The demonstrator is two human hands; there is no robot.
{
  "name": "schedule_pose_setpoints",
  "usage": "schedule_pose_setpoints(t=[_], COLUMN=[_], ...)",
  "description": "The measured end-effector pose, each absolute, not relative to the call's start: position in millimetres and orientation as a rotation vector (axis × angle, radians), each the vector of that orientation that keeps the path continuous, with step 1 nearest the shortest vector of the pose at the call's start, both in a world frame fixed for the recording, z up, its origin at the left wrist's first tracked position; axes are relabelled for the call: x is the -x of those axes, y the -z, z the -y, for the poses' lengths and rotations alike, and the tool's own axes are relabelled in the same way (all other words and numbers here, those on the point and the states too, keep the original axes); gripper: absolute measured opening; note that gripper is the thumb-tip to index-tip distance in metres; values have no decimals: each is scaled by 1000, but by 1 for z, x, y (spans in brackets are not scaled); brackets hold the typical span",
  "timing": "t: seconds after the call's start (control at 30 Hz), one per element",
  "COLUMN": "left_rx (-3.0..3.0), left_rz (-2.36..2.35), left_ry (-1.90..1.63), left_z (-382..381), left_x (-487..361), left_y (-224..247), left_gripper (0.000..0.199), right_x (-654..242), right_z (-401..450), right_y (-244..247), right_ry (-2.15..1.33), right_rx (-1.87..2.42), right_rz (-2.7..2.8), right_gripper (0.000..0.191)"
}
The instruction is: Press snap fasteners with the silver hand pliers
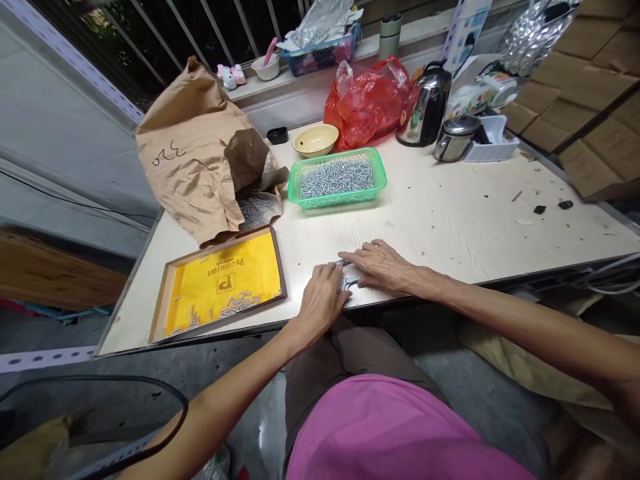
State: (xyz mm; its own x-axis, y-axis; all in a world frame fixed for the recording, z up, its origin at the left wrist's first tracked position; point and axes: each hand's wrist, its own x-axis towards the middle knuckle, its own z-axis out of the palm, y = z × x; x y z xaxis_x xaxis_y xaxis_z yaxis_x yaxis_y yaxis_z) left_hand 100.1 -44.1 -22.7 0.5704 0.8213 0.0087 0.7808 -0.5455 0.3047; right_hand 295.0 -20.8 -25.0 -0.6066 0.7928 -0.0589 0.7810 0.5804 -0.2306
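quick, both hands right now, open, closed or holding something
Left hand: fingers curled beside a small grey piece; grip can't be told.
Right hand: at the same piece; grip unclear too.

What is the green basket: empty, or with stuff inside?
The green basket isn't empty: many small silvery pieces lie inside. How deep they go can't be told.

Around the green basket [340, 199], the tabletop [440, 207] was bright; beyond it, the window [225, 47] was dark. Right of it, the steel kettle [427, 103] glinted; far right of it, the cardboard [575, 93] looked stretched and soft.
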Motion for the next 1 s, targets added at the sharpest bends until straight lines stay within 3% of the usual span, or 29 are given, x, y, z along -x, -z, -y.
schedule_pose_setpoints(t=[0.1,0.27,0.4,0.5,0.63,0.87,1.0], left_rx=[-2608,-2618,-2658,-2651,-2599,-2600,-2589], left_rz=[-1259,-1254,-1255,-1235,-1269,-1303,-1406], left_ry=[-85,76,181,186,149,165,12], left_z=[31,15,6,3,5,3,14], left_x=[-114,-125,-130,-132,-131,-131,-126], left_y=[27,23,18,17,18,18,26], left_gripper=[52,54,57,41,22,15,34], right_x=[-295,-300,-300,-298,-295,-294,-305], right_z=[22,21,20,20,19,15,8], right_y=[22,25,24,21,19,18,22], right_ry=[-378,-345,-305,-285,-331,-459,-365], right_rx=[1370,1476,1610,1567,1549,1571,1486], right_rz=[2752,2718,2733,2784,2809,2797,2745], right_gripper=[65,80,53,32,18,20,34])
